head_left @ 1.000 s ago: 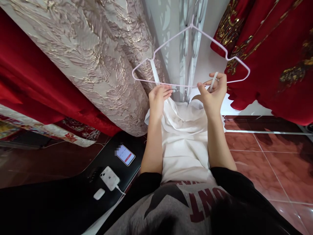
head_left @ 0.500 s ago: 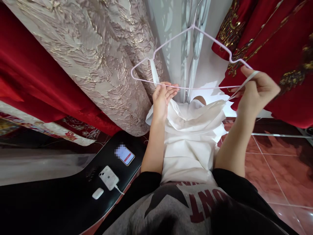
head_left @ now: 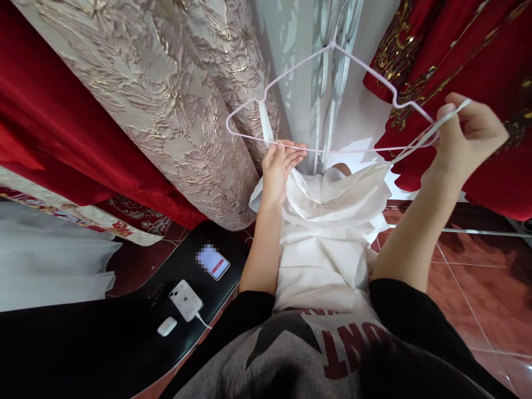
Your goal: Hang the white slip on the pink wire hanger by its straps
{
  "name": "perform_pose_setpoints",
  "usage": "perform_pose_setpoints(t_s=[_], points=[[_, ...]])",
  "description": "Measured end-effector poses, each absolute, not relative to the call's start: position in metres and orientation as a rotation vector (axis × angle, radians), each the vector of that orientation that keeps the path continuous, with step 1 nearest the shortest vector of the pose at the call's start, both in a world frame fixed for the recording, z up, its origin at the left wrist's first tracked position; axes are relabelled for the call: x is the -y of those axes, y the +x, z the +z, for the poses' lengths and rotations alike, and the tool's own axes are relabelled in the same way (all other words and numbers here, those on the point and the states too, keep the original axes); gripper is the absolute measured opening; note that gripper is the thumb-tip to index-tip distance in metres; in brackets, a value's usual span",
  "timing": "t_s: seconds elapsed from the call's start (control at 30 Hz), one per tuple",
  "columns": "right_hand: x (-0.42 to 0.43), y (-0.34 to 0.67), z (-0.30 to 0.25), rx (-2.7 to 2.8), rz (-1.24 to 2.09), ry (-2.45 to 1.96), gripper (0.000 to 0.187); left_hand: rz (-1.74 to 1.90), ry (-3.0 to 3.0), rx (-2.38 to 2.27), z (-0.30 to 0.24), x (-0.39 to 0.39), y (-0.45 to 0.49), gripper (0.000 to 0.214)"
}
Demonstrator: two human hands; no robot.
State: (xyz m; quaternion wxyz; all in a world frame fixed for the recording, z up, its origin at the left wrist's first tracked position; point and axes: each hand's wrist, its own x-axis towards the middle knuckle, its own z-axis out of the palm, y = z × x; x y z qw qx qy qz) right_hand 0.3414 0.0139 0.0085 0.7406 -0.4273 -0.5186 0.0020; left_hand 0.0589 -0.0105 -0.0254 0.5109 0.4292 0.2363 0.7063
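A pale pink clothes hanger (head_left: 299, 64) hangs in front of me, its hook at the top. My left hand (head_left: 282, 163) is closed round its bottom bar, thumb and fingers pinching it. One strap (head_left: 266, 122) of a white dress (head_left: 322, 244) loops over the hanger's left shoulder notch. The dress drapes down toward my lap. My right hand (head_left: 469, 133) pinches the other strap (head_left: 430, 131) and stretches it out beyond the hanger's right end. That strap runs past the hanger's right corner, outside the notch.
Red embroidered cloth (head_left: 469, 72) hangs at the right, beige textured cloth (head_left: 174, 100) at the left. On a black bench (head_left: 103, 343) lie a lit phone (head_left: 218, 266), a phone on a cable (head_left: 185, 300) and a small white case (head_left: 167, 327).
My right hand has moved right and slightly up, pulling the strap out from over the hanger's right arm to past its end. My left hand stays on the bottom bar.
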Motion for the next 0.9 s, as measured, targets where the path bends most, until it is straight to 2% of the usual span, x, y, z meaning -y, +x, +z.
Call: perform_pose_setpoints(t_s=[0.27,0.3,0.37,0.43,0.53,0.67,0.73,0.8,0.9], points=[[0.004,0.304,0.058,1.542,0.069,-1.052,0.005,1.682,1.063,-0.687,-0.024,0.016,0.062,0.025],[0.006,0.302,0.061,1.564,0.046,-1.05,0.007,1.677,1.061,-0.686,-0.023,0.017,0.062,0.024],[0.01,0.296,0.064,1.506,-0.085,-0.966,0.026,1.66,1.066,-0.67,-0.022,0.019,0.063,0.023],[0.014,0.286,0.061,1.338,-0.207,-0.795,0.033,1.654,1.079,-0.668,-0.021,0.021,0.065,0.023],[0.017,0.263,0.042,1.265,-0.102,-0.651,0.026,1.648,1.088,-0.686,-0.019,0.024,0.067,0.024],[0.011,0.234,0.007,1.647,0.154,-0.885,0.01,1.595,1.128,-0.667,-0.019,0.026,0.059,0.019],[0.008,0.228,-0.005,1.744,0.165,-1.006,0.011,1.572,1.214,-0.73,-0.02,0.025,0.048,0.02],[0.007,0.229,-0.01,1.754,0.132,-1.065,0.014,1.667,1.285,-0.887,-0.02,0.026,0.036,0.019],[0.008,0.236,-0.01,1.734,0.076,-1.076,0.017,2.003,1.275,-1.066,-0.017,0.028,0.021,0.008]])
